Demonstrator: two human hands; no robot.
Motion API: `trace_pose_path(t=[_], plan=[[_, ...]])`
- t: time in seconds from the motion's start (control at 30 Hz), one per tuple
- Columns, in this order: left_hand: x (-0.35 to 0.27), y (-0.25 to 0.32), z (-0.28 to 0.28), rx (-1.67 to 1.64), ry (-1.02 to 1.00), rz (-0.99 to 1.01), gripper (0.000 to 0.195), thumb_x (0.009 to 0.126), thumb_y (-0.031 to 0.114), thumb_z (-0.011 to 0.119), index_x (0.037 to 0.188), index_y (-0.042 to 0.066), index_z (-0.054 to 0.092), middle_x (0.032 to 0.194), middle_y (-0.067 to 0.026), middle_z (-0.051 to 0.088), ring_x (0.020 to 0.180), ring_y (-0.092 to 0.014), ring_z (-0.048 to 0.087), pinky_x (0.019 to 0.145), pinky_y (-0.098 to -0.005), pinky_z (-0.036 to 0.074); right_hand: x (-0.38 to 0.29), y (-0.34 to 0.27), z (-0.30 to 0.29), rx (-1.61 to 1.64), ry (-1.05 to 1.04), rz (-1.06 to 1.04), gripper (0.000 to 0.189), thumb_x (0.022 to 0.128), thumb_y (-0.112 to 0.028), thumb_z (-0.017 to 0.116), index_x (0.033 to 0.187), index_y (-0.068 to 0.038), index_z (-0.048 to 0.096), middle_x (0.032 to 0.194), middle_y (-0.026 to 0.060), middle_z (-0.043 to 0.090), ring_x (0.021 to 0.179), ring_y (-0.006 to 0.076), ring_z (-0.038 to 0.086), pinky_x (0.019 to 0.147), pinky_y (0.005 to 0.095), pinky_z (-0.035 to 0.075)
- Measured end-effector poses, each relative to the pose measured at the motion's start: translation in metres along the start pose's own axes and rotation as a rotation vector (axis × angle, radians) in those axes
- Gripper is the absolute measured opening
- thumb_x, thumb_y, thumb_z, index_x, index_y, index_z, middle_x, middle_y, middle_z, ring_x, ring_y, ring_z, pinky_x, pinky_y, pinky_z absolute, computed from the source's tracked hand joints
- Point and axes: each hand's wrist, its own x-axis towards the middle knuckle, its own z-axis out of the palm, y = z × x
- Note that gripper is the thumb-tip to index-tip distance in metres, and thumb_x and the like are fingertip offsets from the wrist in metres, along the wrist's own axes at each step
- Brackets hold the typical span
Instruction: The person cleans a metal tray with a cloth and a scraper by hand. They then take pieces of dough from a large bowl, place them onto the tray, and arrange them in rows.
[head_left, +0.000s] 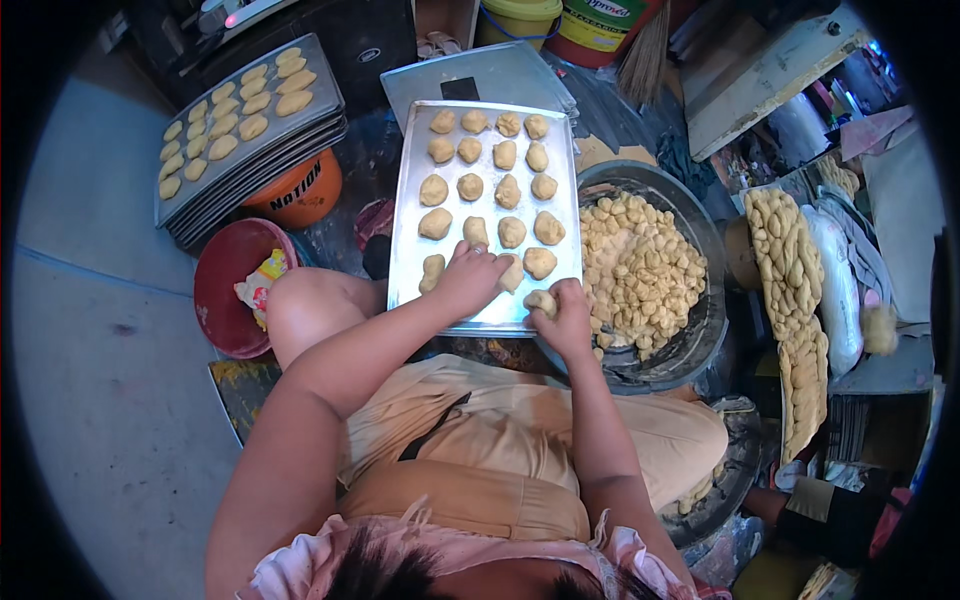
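A metal baking tray (491, 296) lies before me with rows of dough pieces (470, 187) on it. My left hand (472, 281) reaches over its near rows, palm down. Its fingers touch a dough piece (511, 276) in the nearest row; whether they grip it is hidden from above. Another dough piece (432, 273) sits left of that hand. At the tray's near right corner, my right hand (566, 315) pinches a small dough piece (540, 302) between thumb and fingers. Beside it on the right stands a dark round basin (709, 330) heaped with cut dough lumps (645, 262).
More flat trays (495, 67) lie behind mine. A tray stack (255, 176) with flattened dough tops an orange bucket (300, 191). A red basin (225, 300) stands by my knee. Braided-looking dough strips (787, 262) and another person's arm (765, 504) are at right.
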Motion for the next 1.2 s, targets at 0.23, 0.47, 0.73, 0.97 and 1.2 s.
trace_pose_path(t=[0.23, 0.47, 0.73, 0.97, 1.2], plan=[[0.006, 0.01, -0.005, -0.037, -0.048, 0.014, 0.034, 0.073, 0.026, 0.067, 0.101, 0.009, 0.061, 0.091, -0.0104, 0.061, 0.1, -0.026, 0.054, 0.092, -0.0416, 0.031, 0.034, -0.005, -0.007, 0.031, 0.242, -0.071, 0.057, 0.073, -0.019, 0.066, 0.126, -0.01, 0.049, 0.11, 0.0166, 0.052, 0.1, 0.0337, 0.055, 0.081, 0.0407, 0.047], [0.01, 0.013, -0.019, -0.082, -0.25, -0.001, 0.036, 0.071, 0.026, 0.07, 0.102, 0.01, 0.061, 0.099, -0.0085, 0.06, 0.1, -0.025, 0.054, 0.09, -0.0421, 0.032, 0.032, -0.021, -0.018, -0.287, -0.284, 0.362, 0.051, 0.071, -0.035, 0.067, 0.111, -0.007, 0.053, 0.105, 0.0173, 0.06, 0.087, 0.0355, 0.063, 0.073, 0.0445, 0.05], [0.002, 0.002, -0.003, -0.119, -0.156, 0.037, 0.049, 0.072, 0.025, 0.07, 0.117, 0.011, 0.057, 0.108, -0.0076, 0.06, 0.109, -0.024, 0.052, 0.098, -0.0453, 0.026, 0.025, -0.02, -0.019, -0.135, -0.154, 0.139, 0.056, 0.07, -0.026, 0.068, 0.122, -0.012, 0.052, 0.108, 0.0157, 0.057, 0.092, 0.0348, 0.06, 0.077, 0.0423, 0.049], [-0.001, -0.009, -0.041, -0.224, -0.144, -0.03, 0.05, 0.072, 0.025, 0.069, 0.118, 0.011, 0.057, 0.107, -0.009, 0.057, 0.11, -0.026, 0.05, 0.097, -0.0447, 0.027, 0.023, 0.016, -0.061, 0.097, -0.082, 0.257, 0.051, 0.07, -0.022, 0.069, 0.118, -0.008, 0.056, 0.108, 0.0178, 0.057, 0.098, 0.0321, 0.057, 0.085, 0.0374, 0.046], [-0.018, -0.021, -0.024, -0.074, -0.21, -0.044, 0.035, 0.069, 0.02, 0.067, 0.103, 0.011, 0.063, 0.103, -0.0068, 0.057, 0.103, -0.025, 0.051, 0.088, -0.0406, 0.033, 0.032, 0.01, -0.094, -0.44, 0.242, -0.061, 0.05, 0.068, -0.025, 0.076, 0.113, -0.011, 0.059, 0.111, 0.0107, 0.059, 0.107, 0.0287, 0.052, 0.091, 0.0445, 0.037]])
